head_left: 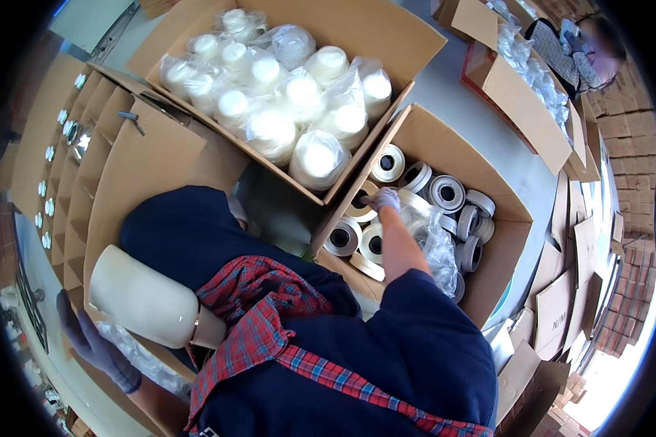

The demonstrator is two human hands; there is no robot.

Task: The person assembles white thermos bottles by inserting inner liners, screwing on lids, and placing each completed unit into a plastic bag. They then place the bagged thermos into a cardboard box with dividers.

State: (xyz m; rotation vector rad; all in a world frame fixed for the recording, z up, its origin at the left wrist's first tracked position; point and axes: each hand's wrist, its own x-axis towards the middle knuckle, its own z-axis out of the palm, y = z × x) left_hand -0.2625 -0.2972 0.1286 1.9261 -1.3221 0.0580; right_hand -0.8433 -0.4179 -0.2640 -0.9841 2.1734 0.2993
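My left hand (98,346), in a pale grey-purple glove, is held flat with its fingers out. It is beside a cream-white cylinder (144,297) that lies tilted over my lap; a copper-coloured band circles it near its narrower end. Whether the palm touches the cylinder I cannot tell. My right hand (385,199), gloved the same way, reaches into a cardboard box (481,291) at the right. Its fingers are closed at the rim of a white ring-shaped piece (358,211), with fingertips partly hidden. Several similar white rings (446,193) with dark centres lie around it, partly under clear plastic (434,237).
A bigger carton (197,22) ahead holds several bagged white pieces (271,130). At the left stands a divided carton (87,178) with shiny items in its cells. Flattened cardboard (557,313) leans at the right. Another person (590,54) is at the far right beside an open box (521,109).
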